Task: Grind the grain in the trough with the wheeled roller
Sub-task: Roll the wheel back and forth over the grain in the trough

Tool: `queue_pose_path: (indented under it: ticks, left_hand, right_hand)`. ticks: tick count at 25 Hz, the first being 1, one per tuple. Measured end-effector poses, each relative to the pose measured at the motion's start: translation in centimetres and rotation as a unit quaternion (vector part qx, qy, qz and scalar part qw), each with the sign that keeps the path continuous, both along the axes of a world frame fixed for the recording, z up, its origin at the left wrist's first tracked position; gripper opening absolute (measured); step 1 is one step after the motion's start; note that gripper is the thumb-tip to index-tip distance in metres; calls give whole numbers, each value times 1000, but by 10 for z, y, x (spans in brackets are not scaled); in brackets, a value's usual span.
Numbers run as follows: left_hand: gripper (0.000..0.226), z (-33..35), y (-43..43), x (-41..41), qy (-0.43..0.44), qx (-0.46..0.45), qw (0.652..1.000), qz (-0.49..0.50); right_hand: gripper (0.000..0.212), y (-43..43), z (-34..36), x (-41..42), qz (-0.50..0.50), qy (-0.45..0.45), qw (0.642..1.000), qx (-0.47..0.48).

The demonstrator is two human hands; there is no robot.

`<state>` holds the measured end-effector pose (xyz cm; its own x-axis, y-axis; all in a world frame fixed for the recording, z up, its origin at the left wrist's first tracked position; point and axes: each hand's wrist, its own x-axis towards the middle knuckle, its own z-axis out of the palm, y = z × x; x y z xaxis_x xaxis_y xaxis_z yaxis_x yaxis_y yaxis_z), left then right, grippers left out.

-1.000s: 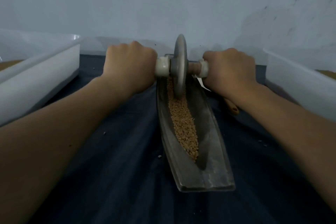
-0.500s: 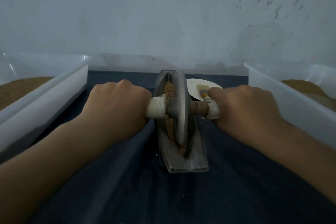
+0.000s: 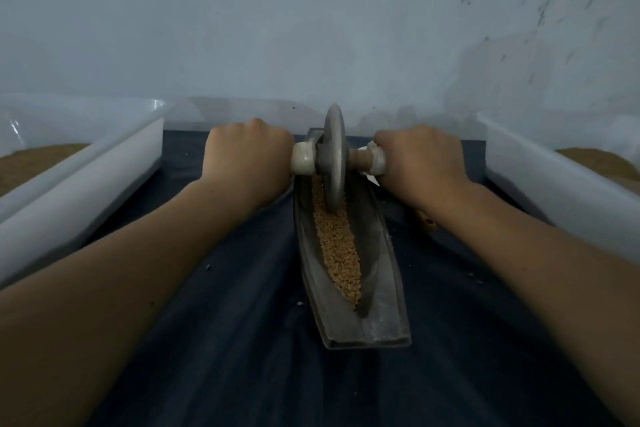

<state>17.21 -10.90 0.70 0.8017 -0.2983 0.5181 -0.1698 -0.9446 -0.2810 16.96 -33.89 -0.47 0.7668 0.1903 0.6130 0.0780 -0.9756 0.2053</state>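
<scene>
A long grey boat-shaped trough (image 3: 384,291) lies on the dark cloth, running away from me. A strip of tan grain (image 3: 337,250) fills its groove. The grey wheel of the roller (image 3: 334,156) stands upright in the far end of the trough, its rim down in the grain. My left hand (image 3: 247,159) grips the left handle beside its white collar. My right hand (image 3: 420,163) grips the right handle. Both arms are stretched forward.
A white plastic tub (image 3: 114,163) with brown grain stands at the left, a second white tub (image 3: 540,184) with grain at the right. A wall rises just behind the trough. A wooden handle (image 3: 427,224) peeks out under my right wrist. Stray grains dot the dark cloth (image 3: 242,340).
Half a second ago the wheel was at the near end of the trough, close to me. Both hands have pushed it to the far end, uncovering the grain strip.
</scene>
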Motion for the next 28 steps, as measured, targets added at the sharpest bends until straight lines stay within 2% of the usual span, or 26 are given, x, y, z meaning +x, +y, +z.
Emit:
queue_pose_path:
  ticks: [4,6,8,10,13,16,21,23,25,28]
  left_hand:
    - [11,0,5,-42,3,11,1000,-1]
    - [33,-2,14,-72,-18,32,999,-30]
    - [54,5,23,-96,-42,47,995,-72]
    - [60,11,24,-93,-43,31,994,-98]
    - [38,-3,13,-64,-21,66,997,-16]
    - [12,-4,3,-14,-10,32,999,-1]
    - [3,7,-4,-4,-6,20,1000,2]
    - [12,4,0,-26,-18,26,999,-5]
    - [26,0,7,-56,-39,42,998,-34]
    - [55,9,16,-94,-62,39,993,-92]
  right_hand:
    - [18,2,8,-55,10,68,998,1]
    - [18,-3,10,-91,23,80,996,-11]
    - [21,-9,13,-114,28,53,998,-31]
    - [27,-10,18,-114,14,66,997,-37]
    - [19,-3,7,-80,-21,94,995,-18]
    - [27,2,2,-29,-29,56,998,-18]
    - [21,2,-3,-10,-20,21,1000,9]
    - [24,1,-5,-33,1,14,999,28]
    - [14,-4,-7,-65,9,42,999,26]
    - [34,-14,-3,-106,16,61,998,9]
